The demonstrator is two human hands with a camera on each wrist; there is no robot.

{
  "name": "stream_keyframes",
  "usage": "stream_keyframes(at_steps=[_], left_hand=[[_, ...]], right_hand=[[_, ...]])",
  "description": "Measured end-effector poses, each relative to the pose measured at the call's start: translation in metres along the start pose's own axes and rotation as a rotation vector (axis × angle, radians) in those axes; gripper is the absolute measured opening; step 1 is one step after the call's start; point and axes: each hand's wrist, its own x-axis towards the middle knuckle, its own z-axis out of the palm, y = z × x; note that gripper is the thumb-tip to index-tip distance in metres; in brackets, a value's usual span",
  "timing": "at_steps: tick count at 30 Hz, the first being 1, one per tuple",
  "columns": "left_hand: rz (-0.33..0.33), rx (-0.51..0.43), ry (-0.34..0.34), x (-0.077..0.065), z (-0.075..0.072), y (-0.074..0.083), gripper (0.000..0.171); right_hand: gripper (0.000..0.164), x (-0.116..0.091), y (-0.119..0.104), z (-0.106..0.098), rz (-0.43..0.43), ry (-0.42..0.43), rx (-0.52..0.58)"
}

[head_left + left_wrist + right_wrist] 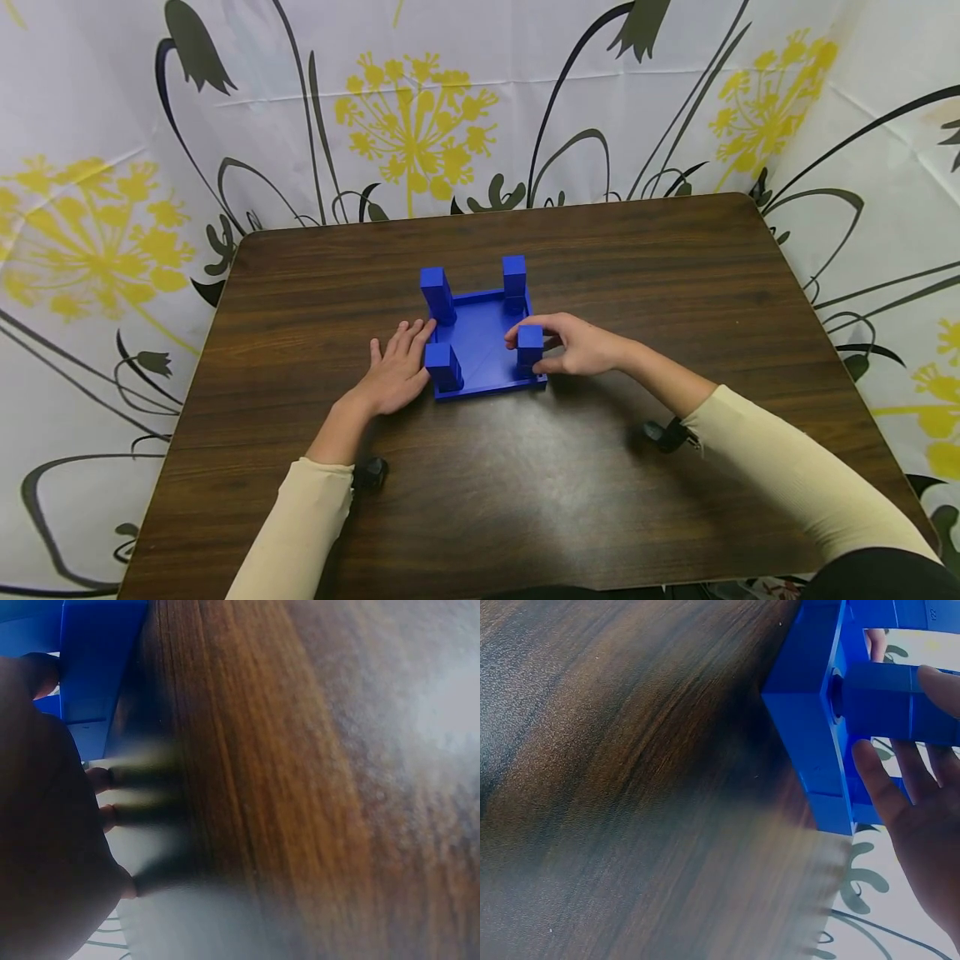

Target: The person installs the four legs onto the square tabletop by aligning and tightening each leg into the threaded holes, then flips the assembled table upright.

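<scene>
A shallow square blue tray (483,333) lies on the table with an upright blue post at each corner. My right hand (585,344) grips the near right post (530,346) between thumb and fingers. In the right wrist view the thumb is on one side of that post (881,701) and the fingers on the other; a narrower neck joins the post to the tray (802,727). My left hand (393,371) lies palm down along the tray's left side, fingers extended, thumb near the near left post (442,367). The far left post (437,292) leans outward in the head view.
The dark wood-grain table (300,333) stretches around the tray on all sides. Behind it hangs a white curtain (465,33) with yellow and grey flowers. The far right post (514,279) stands beyond my right hand. A small black device hangs below each wrist.
</scene>
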Motion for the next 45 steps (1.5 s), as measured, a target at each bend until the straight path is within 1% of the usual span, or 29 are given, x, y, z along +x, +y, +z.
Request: stream_keyframes(at_steps=[4,9,19,28,40,45], left_hand=[[0.000,0.005,0.001,0.000,0.000,0.000,0.071],[0.013,0.005,0.009,-0.001,0.000,0.001,0.072],[0.007,0.026,-0.004,-0.002,-0.003,0.005,0.071],[0.000,0.036,-0.010,-0.002,-0.003,0.006,0.071],[-0.002,0.040,-0.009,-0.002,-0.003,0.005,0.071],[-0.002,0.039,-0.008,-0.002,-0.003,0.006,0.071]], right_hand=[[0.051,0.000,-0.003,0.001,0.017,0.017,-0.028],[0.049,0.001,-0.003,0.003,0.032,0.066,-0.061],[0.045,0.002,0.002,0.007,0.049,0.159,-0.125],[0.045,0.004,0.004,0.011,0.059,0.240,-0.228],[0.046,0.004,0.002,0.013,0.078,0.260,-0.263],[0.050,0.004,0.002,0.013,0.085,0.258,-0.272]])
